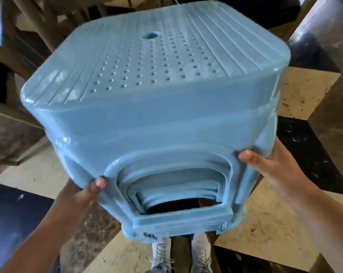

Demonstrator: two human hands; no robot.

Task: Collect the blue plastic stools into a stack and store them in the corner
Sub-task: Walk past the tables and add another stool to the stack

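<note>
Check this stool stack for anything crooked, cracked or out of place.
Nothing stands out. The stack of blue stools looks evenly nested, with no visible cracks. It is tilted only because the left hand and right hand carry it above the floor.

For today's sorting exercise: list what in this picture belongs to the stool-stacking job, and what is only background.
Part of the job:
- stack of blue stools, nested together
- left hand, gripping the stack's lower left corner
- right hand, gripping its right side

Just background:
- wooden chair legs
- chequered floor
- the person's shoes
</note>
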